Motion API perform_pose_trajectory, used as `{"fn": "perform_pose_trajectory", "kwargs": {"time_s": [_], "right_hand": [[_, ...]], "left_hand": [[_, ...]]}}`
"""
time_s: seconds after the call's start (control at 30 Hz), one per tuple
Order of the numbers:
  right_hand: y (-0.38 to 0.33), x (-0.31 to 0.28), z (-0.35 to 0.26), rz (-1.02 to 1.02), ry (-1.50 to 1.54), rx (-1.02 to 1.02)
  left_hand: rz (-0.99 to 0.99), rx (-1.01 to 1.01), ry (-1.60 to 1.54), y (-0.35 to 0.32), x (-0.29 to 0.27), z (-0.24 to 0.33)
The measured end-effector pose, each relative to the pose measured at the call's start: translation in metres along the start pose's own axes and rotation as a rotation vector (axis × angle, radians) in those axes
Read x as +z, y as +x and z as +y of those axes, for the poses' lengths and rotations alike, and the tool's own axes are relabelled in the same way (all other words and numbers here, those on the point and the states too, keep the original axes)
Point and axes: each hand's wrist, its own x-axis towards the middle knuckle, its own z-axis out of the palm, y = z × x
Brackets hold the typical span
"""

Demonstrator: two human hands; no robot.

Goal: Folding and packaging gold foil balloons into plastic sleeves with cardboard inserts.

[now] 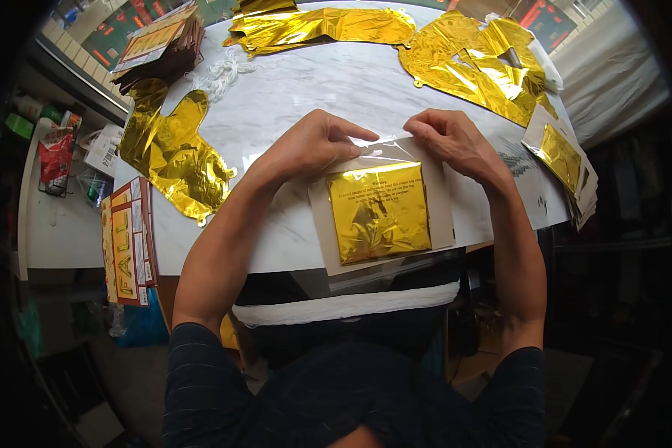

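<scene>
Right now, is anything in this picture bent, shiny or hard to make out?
Head view: the table's edges bow and the corners fall to black; the gold foil shows bright streaks of glare; the clear bag glints between the left hand and right hand; the lower right is too dark to make out much.

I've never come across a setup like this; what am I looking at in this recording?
There is no machine: a person works bare-handed, seen from a wide fisheye camera on their head, so straight edges bend. The left hand and right hand are at the top end of a clear plastic bag containing a folded square of shiny gold foil; whether the fingers grip it is hard to tell. On the white marble-patterned table lie large gold foil shapes, a loose bundle of white string and, at right, flat pale packets showing gold foil.
</scene>
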Motion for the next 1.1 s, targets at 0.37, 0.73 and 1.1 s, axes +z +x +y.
{"fn": "perform_pose_trajectory", "kwargs": {"time_s": [0.37, 0.73, 1.1], "right_hand": [[-0.182, 0.065, 0.027, 0.198, 1.126, 0.152], [-0.178, 0.119, 0.005, 0.391, 1.215, 0.186], [-0.177, 0.126, 0.004, 0.497, 1.224, 0.145]], "left_hand": [[0.080, -0.027, -0.182, 0.004, -0.001, -0.010], [-0.028, 0.000, -0.255, 0.001, -0.005, -0.012], [-0.030, 0.018, -0.299, -0.005, -0.002, -0.007]]}}
